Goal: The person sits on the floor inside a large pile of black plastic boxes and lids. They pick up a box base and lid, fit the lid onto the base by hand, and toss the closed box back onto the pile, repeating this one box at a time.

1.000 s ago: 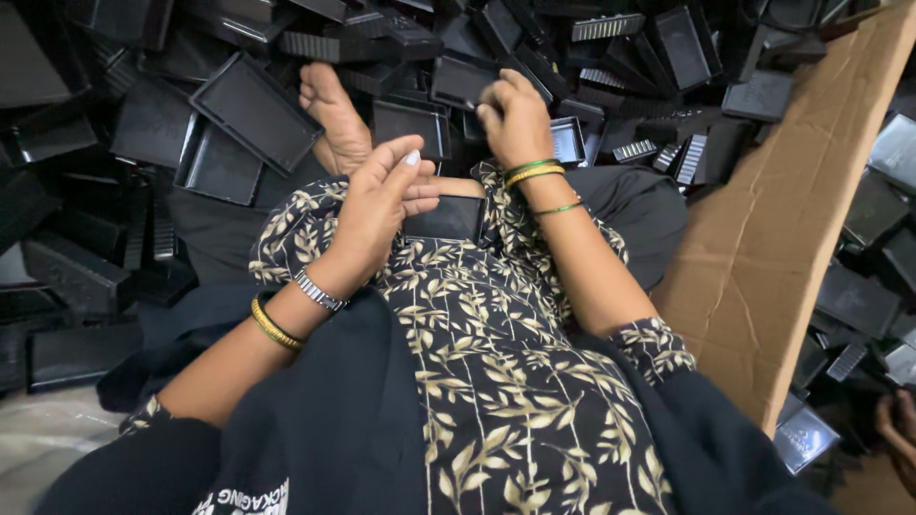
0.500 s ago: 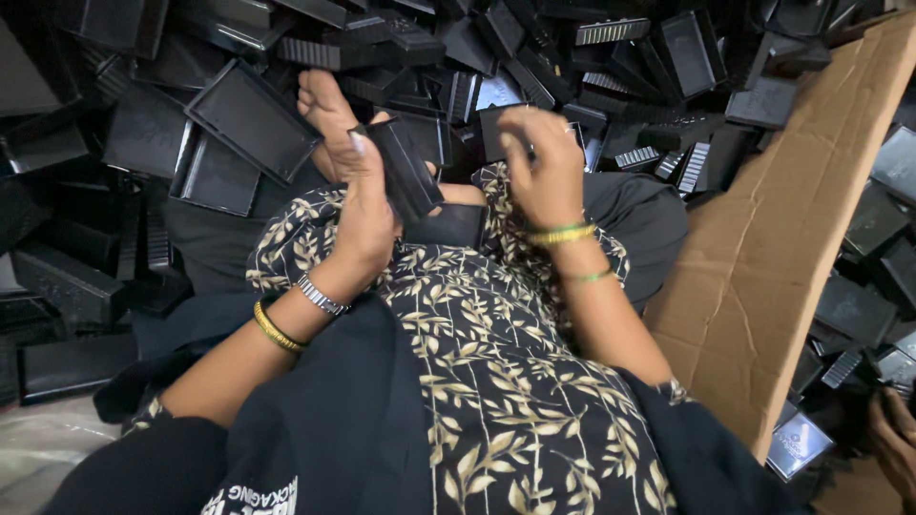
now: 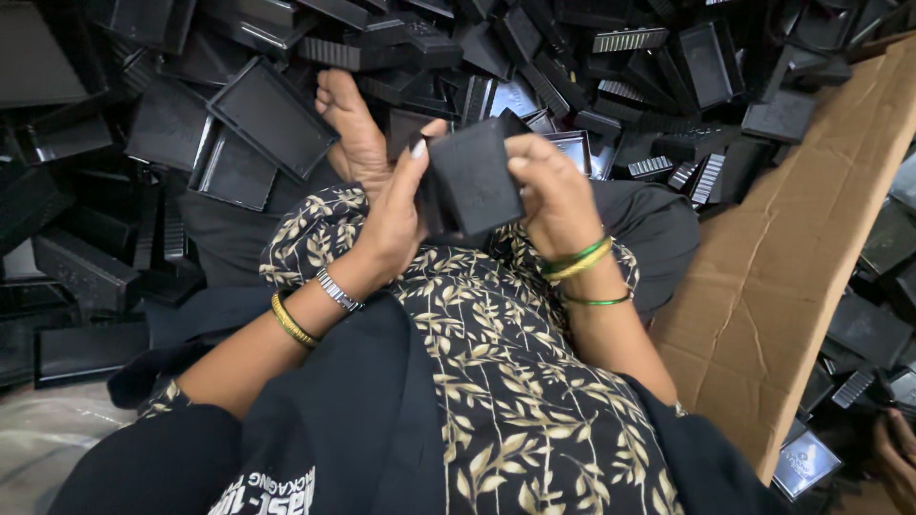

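Note:
Both of my hands hold one black plastic box [image 3: 474, 176] up in front of me, above my lap. My left hand [image 3: 396, 215] grips its left side, thumb raised along the edge. My right hand [image 3: 551, 191] clasps its right side, fingers curled over the top. I sit on the floor in a black and cream leaf-print garment [image 3: 496, 381], and my bare foot [image 3: 355, 129] sticks out ahead among the parts.
A big heap of black plastic trays and lids [image 3: 258, 114] surrounds my legs on all sides. A flat brown cardboard sheet [image 3: 792, 267] leans at the right. Another person's hand [image 3: 897, 458] shows at the bottom right corner. Clear plastic sheeting [image 3: 38, 448] lies bottom left.
My right hand left the pile and came in to the box. The box was lifted off my lap and now both hands hold it higher, turned face-on.

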The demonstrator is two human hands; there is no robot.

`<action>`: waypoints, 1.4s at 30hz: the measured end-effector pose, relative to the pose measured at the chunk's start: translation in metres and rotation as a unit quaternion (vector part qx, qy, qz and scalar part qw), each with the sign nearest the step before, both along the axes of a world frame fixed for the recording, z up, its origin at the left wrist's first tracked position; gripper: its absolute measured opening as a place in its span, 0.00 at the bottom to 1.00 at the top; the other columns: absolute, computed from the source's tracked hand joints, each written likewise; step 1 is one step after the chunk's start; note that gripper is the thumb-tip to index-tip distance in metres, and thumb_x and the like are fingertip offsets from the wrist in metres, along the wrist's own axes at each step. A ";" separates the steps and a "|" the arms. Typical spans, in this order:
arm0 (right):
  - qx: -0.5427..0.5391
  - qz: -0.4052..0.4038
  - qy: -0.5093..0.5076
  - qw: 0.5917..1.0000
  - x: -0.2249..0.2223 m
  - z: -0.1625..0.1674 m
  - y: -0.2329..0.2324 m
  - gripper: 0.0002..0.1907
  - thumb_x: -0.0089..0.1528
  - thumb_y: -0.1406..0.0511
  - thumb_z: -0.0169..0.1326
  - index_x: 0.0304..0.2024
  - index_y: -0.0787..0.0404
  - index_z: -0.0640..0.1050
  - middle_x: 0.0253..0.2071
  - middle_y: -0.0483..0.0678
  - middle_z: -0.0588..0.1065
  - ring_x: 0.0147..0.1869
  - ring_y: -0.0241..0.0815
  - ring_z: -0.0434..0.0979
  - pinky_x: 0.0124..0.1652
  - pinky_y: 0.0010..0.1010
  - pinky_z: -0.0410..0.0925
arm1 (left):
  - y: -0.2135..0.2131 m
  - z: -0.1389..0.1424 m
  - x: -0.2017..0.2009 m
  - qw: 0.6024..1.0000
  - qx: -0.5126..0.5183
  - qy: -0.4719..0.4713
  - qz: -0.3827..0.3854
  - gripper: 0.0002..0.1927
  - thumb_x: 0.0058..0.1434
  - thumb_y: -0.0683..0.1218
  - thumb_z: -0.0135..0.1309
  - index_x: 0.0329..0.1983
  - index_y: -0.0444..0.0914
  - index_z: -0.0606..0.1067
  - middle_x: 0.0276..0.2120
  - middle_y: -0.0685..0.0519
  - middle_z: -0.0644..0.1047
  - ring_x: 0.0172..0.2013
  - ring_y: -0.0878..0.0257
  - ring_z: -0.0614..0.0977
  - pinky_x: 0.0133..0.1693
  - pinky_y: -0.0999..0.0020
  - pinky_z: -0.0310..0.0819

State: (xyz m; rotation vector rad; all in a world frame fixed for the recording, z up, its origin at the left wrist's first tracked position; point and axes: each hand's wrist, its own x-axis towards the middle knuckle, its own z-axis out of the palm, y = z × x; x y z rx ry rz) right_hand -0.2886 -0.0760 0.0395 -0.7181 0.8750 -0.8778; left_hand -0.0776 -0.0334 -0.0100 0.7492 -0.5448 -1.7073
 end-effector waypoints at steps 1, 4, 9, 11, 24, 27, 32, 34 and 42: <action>-0.037 -0.016 0.061 0.997 0.008 -0.001 0.003 0.12 0.67 0.69 0.52 0.52 0.66 0.75 0.46 0.47 0.76 0.48 0.35 0.76 0.49 0.26 0.70 | 0.001 0.006 0.001 0.996 0.031 0.083 -0.022 0.29 0.82 0.55 0.37 0.81 0.38 0.57 0.68 0.49 0.71 0.64 0.63 0.77 0.62 0.70 0.77; -0.122 -0.033 0.174 0.977 0.022 -0.006 0.011 0.15 0.68 0.69 0.54 0.57 0.63 0.72 0.49 0.44 0.74 0.52 0.31 0.72 0.53 0.22 0.67 | 0.004 0.026 0.008 0.994 0.070 0.038 -0.070 0.30 0.71 0.53 0.42 0.75 0.47 0.55 0.57 0.53 0.72 0.50 0.62 0.80 0.41 0.57 0.84; -0.135 0.048 0.151 0.978 0.020 0.001 0.024 0.20 0.66 0.69 0.57 0.60 0.64 0.70 0.51 0.41 0.71 0.55 0.29 0.70 0.55 0.22 0.66 | -0.001 0.043 0.006 0.998 0.049 0.001 -0.033 0.33 0.71 0.47 0.51 0.77 0.47 0.55 0.51 0.52 0.76 0.44 0.62 0.81 0.41 0.62 0.82; -0.108 0.011 0.135 0.985 0.020 0.005 0.024 0.20 0.66 0.70 0.57 0.60 0.65 0.71 0.48 0.43 0.73 0.51 0.31 0.73 0.52 0.24 0.68 | -0.001 0.044 0.005 0.998 0.056 -0.002 -0.019 0.35 0.70 0.46 0.53 0.77 0.47 0.55 0.49 0.51 0.77 0.42 0.62 0.83 0.40 0.63 0.83; -0.136 -0.029 0.142 0.980 0.023 0.023 0.024 0.23 0.70 0.68 0.52 0.66 0.72 0.72 0.55 0.50 0.78 0.56 0.35 0.77 0.58 0.27 0.70 | 0.002 0.045 0.004 0.999 0.049 -0.005 0.002 0.39 0.68 0.45 0.56 0.78 0.46 0.53 0.48 0.48 0.79 0.41 0.59 0.85 0.40 0.62 0.85; -0.126 0.032 0.146 0.981 0.023 0.023 0.023 0.23 0.69 0.68 0.53 0.65 0.73 0.72 0.56 0.49 0.78 0.58 0.34 0.77 0.59 0.27 0.69 | 0.001 0.045 0.004 0.998 0.054 -0.020 -0.010 0.39 0.67 0.45 0.56 0.78 0.45 0.53 0.49 0.49 0.79 0.42 0.60 0.85 0.39 0.63 0.85; -0.188 0.073 0.205 0.958 0.031 0.027 0.031 0.26 0.70 0.68 0.54 0.69 0.70 0.69 0.56 0.48 0.77 0.59 0.32 0.75 0.60 0.25 0.69 | 0.001 0.040 0.001 0.998 0.020 -0.059 -0.021 0.39 0.67 0.43 0.57 0.78 0.44 0.53 0.48 0.49 0.79 0.43 0.63 0.84 0.40 0.65 0.85; -0.244 0.089 0.230 0.938 0.037 0.030 0.036 0.30 0.68 0.68 0.57 0.70 0.70 0.66 0.58 0.49 0.75 0.60 0.33 0.73 0.60 0.26 0.68 | 0.002 0.037 0.002 0.999 -0.004 -0.050 -0.016 0.38 0.69 0.42 0.57 0.78 0.43 0.53 0.49 0.48 0.79 0.43 0.64 0.83 0.43 0.68 0.83; -0.083 0.069 0.148 0.983 0.003 0.022 0.039 0.23 0.64 0.68 0.57 0.60 0.71 0.73 0.45 0.49 0.78 0.43 0.35 0.80 0.43 0.29 0.76 | 0.003 0.015 0.002 0.987 -0.029 -0.156 0.008 0.22 0.80 0.51 0.48 0.68 0.33 0.73 0.39 0.52 0.78 0.30 0.69 0.77 0.31 0.78 0.72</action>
